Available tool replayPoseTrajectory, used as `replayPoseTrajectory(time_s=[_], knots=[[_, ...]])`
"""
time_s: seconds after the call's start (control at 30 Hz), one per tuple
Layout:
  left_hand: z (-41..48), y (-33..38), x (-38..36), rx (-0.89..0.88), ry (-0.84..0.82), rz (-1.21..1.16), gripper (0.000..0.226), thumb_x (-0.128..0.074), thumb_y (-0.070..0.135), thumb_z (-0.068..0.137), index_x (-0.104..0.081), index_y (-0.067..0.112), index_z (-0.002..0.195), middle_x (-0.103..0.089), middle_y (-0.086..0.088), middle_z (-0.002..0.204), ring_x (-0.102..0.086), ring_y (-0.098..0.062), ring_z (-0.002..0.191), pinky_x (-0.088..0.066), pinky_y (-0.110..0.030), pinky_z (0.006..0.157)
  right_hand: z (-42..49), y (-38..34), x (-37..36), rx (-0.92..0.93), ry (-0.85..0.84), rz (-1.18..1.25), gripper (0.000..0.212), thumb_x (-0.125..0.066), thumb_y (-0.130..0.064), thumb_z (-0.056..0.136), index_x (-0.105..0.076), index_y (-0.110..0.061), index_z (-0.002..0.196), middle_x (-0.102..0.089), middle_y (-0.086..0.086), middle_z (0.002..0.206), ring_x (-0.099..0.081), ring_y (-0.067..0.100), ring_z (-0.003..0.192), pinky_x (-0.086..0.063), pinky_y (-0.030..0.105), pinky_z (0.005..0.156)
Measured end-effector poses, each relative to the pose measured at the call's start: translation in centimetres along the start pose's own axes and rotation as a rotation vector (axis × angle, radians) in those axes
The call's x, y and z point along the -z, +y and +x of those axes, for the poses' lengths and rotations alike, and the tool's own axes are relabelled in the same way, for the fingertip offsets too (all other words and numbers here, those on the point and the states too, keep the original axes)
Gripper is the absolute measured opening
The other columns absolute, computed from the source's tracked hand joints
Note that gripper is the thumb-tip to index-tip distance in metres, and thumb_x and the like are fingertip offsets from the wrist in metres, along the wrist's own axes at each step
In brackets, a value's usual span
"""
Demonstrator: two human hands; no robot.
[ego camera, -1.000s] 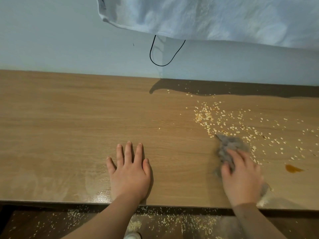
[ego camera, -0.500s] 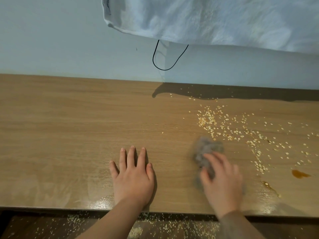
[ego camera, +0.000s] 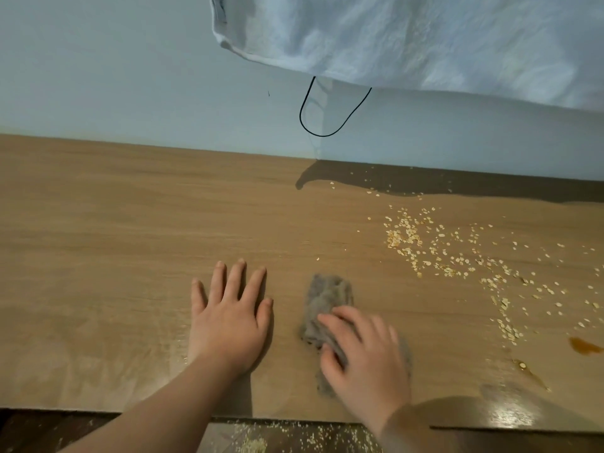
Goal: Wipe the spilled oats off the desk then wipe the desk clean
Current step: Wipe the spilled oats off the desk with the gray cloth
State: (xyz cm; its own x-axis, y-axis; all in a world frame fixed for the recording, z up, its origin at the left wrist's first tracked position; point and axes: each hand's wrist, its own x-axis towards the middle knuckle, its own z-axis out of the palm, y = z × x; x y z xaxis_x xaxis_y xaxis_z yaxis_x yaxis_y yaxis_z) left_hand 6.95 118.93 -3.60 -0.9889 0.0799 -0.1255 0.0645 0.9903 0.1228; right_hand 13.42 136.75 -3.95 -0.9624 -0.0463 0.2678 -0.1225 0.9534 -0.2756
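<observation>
oats (ego camera: 405, 237) lie right of cloth (ego camera: 327, 295) under right hand (ego camera: 366, 358)

Near half of rag (ego camera: 328, 297) hidden under blurred right hand (ego camera: 367, 361). White sheet (ego camera: 425, 37) cut off top and right; cord (ego camera: 322, 136) ends lost behind it.

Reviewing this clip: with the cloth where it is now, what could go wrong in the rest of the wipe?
The cloth under the right hand lies left of the oats; sweeping them over the front edge of the desk would likely add to those on the floor.
Dragging oats through the amber spill could smear it.
Oats in the shadow by the wall may be missed.
</observation>
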Motion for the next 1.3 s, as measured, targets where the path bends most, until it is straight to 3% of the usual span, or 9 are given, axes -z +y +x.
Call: replayPoseTrajectory(time_s=[0.17,0.3,0.53,0.7,0.8,0.93,1.07,1.17,1.3], knots=[[0.1,-0.1,-0.2,0.025,0.01,-0.054,0.084,0.023,0.049,0.07,0.007,0.029,0.15,0.015,0.01,0.157,0.02,-0.014,0.143,0.009,-0.044,0.116,5.4,-4.0,-1.7,0.082,-0.105,0.018,0.044,-0.035,-0.035,0.081,-0.057,-0.038,0.119,-0.06,-0.009,0.121,-0.059,0.016,0.098,-0.049,0.036,0.077],[0.3,-0.2,-0.1,0.023,0.0,-0.055,0.083,0.024,0.049,0.071,0.009,0.029,0.15,0.024,0.014,0.149,0.023,-0.011,0.141,0.011,-0.042,0.115,9.8,-2.2,-2.3,-0.037,-0.236,-0.066,0.048,-0.035,-0.034,0.095,-0.03,-0.039,0.143,-0.032,-0.007,0.149,-0.038,0.02,0.126,-0.034,0.039,0.098],[0.3,-0.1,-0.1,0.026,-0.013,-0.056,0.083,0.026,0.048,0.07,0.011,0.029,0.149,0.028,0.014,0.144,0.029,-0.009,0.135,0.01,-0.043,0.116,7.8,1.6,-1.3,-0.538,0.114,-0.016,0.044,-0.053,-0.027,0.09,-0.049,-0.028,0.134,-0.052,0.0,0.132,-0.046,0.02,0.107,-0.037,0.037,0.089],[0.6,-0.2,-0.2,0.031,0.013,-0.088,0.085,0.023,0.046,0.071,0.0,0.031,0.151,0.007,0.013,0.158,0.016,-0.012,0.144,0.009,-0.042,0.114,6.4,-4.0,-2.8,0.051,-0.013,-0.054,0.04,-0.049,-0.03,0.083,-0.055,-0.035,0.122,-0.058,-0.007,0.125,-0.058,0.018,0.102,-0.047,0.036,0.079],[0.5,-0.2,0.0,0.027,-0.006,-0.083,0.086,0.025,0.045,0.069,0.002,0.031,0.151,0.008,0.013,0.158,0.017,-0.011,0.144,0.01,-0.042,0.114,7.9,-1.2,-2.3,-0.136,-0.099,-0.096,0.047,-0.037,-0.034,0.095,-0.031,-0.039,0.142,-0.035,-0.011,0.147,-0.041,0.014,0.124,-0.035,0.034,0.098],[0.6,-0.2,0.2,0.021,0.015,-0.07,0.078,0.022,0.046,0.076,0.006,0.029,0.15,0.01,0.011,0.158,0.018,-0.015,0.144,0.009,-0.044,0.115,8.0,2.1,-1.3,-0.456,0.015,-0.149,0.047,-0.041,-0.033,0.095,-0.035,-0.034,0.142,-0.041,-0.006,0.143,-0.042,0.017,0.112,-0.035,0.032,0.088],[0.4,0.1,0.1,0.025,-0.019,-0.053,0.061,0.003,0.045,0.093,-0.002,0.028,0.151,0.002,0.007,0.159,0.01,-0.019,0.146,0.003,-0.047,0.116,7.5,-0.1,-2.4,-0.163,0.069,-0.08,0.036,-0.052,-0.03,0.09,-0.057,-0.03,0.125,-0.059,-0.004,0.124,-0.053,0.02,0.101,-0.041,0.034,0.078],[0.4,0.2,0.9,0.025,0.017,-0.035,0.063,-0.013,0.044,0.088,-0.045,0.023,0.139,-0.045,0.001,0.144,-0.032,-0.026,0.139,-0.027,-0.055,0.109,8.0,-1.1,-3.0,0.113,-0.02,-0.162,0.039,-0.038,-0.044,0.088,-0.061,-0.035,0.118,-0.062,-0.006,0.119,-0.058,0.021,0.095,-0.046,0.035,0.072],[1.6,-0.3,1.5,-0.064,0.032,0.094,0.043,-0.024,0.047,0.096,-0.041,0.026,0.129,-0.042,0.001,0.134,-0.034,-0.025,0.127,-0.024,-0.044,0.104,9.2,1.6,-2.2,-0.233,-0.038,-0.223,0.038,-0.034,-0.043,0.097,-0.047,-0.035,0.132,-0.045,-0.008,0.14,-0.041,0.02,0.123,-0.032,0.039,0.096]])
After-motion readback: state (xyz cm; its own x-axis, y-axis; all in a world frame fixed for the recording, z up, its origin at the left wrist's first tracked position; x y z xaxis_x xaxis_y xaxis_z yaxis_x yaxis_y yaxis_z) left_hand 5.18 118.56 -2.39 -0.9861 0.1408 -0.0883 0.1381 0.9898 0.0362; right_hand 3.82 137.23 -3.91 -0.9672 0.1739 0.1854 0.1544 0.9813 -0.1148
